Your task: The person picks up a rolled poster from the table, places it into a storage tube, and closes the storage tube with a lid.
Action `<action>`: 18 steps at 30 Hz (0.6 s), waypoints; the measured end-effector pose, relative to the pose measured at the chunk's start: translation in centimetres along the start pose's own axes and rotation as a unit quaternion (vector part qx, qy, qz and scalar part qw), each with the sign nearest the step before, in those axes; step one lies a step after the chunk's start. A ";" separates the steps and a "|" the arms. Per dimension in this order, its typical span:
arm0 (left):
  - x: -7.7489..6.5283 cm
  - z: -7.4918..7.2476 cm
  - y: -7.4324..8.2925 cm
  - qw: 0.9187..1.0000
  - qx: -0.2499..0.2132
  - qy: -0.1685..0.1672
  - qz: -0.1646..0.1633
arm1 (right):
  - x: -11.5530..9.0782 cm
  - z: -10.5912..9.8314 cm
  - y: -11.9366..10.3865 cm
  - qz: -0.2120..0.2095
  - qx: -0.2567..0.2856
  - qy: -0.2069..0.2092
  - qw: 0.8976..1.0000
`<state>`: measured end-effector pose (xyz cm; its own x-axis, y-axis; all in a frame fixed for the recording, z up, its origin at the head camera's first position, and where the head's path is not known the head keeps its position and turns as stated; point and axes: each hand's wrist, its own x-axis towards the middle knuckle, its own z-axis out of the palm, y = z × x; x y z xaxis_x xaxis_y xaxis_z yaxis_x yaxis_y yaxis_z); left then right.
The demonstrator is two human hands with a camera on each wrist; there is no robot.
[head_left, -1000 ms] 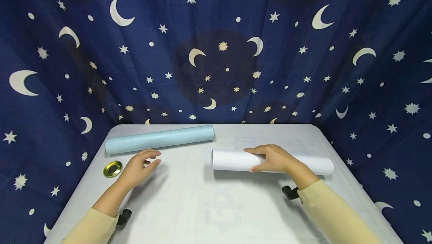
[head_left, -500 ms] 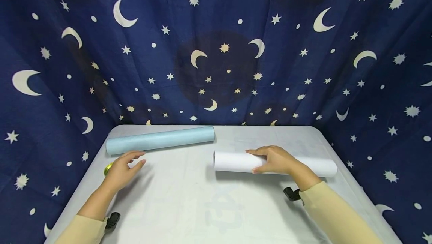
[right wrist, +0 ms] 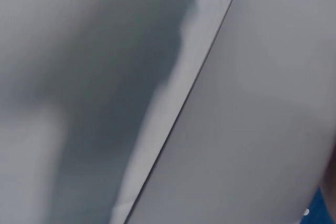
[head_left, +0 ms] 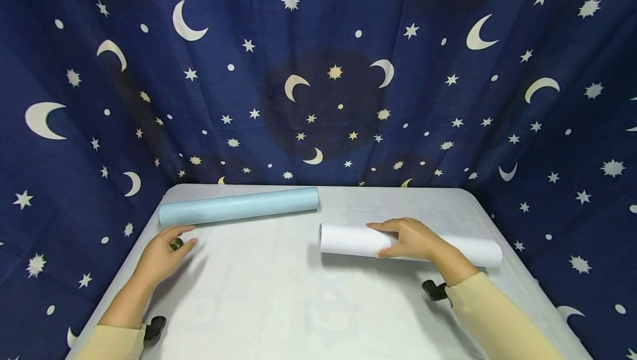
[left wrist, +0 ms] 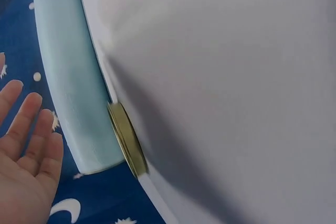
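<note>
My right hand (head_left: 410,238) grips a white paper roll (head_left: 343,239) from above, thumb on its near side and fingers over the far side. In the right wrist view that white roll (right wrist: 247,114) fills the right part, and the hand is mostly hidden. My left hand (head_left: 155,261) hovers at the table's left side, fingers apart and holding nothing. Behind it, partly hidden, is a shallow round gold-coloured tin piece (head_left: 176,244). The left wrist view shows this gold piece (left wrist: 127,139) edge-on beside a light blue roll (left wrist: 73,72), with the left palm (left wrist: 23,192) turned towards them.
The light blue roll (head_left: 239,207) lies slightly slanted along the back left of the white-covered table (head_left: 259,293). A dark blue curtain (head_left: 328,72) with moons and stars surrounds the back and sides. Small black devices sit at both wrists.
My left hand has moved left and a little down, passing in front of the gold tin piece, which now shows between thumb and fingers. The right hand keeps its grip on the white roll.
</note>
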<state>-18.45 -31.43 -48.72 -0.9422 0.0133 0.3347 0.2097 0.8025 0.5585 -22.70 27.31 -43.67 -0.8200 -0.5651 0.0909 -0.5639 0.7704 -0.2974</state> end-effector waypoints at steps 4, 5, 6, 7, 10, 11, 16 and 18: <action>-0.1 -0.4 -0.9 1.000 0.005 0.002 -0.018 | -0.1 0.0 0.0 -0.001 0.000 0.005 1.000; -0.1 -0.5 -1.1 1.000 0.005 0.002 -0.022 | -0.2 0.0 0.0 -0.001 0.001 0.006 1.000; -0.1 -0.6 -1.2 1.000 0.006 0.002 -0.024 | -0.2 0.0 0.0 0.000 0.002 0.006 1.000; -0.2 -0.6 -1.3 1.000 0.005 0.001 -0.025 | -0.2 0.0 0.1 0.001 0.002 0.006 1.000; -0.2 -0.8 -1.8 1.000 0.000 -0.003 -0.027 | -0.2 -0.1 0.1 0.006 0.001 0.005 1.000; -0.3 -0.8 -1.9 1.000 -0.002 -0.005 -0.028 | -0.2 -0.1 0.1 0.006 0.001 0.005 1.000; -0.4 -1.2 -2.5 0.998 -0.020 -0.019 -0.051 | -0.2 -0.2 0.2 0.005 0.003 0.008 1.000; -0.3 -1.3 -2.6 0.998 -0.018 -0.027 -0.062 | -0.2 -0.2 0.3 0.004 0.003 0.009 1.000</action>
<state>-18.34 -34.28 -49.33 -0.9742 -0.0510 0.2198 0.0993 0.7779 0.6205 -22.68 27.70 -43.60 -0.8258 -0.5541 0.1051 -0.5572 0.7729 -0.3034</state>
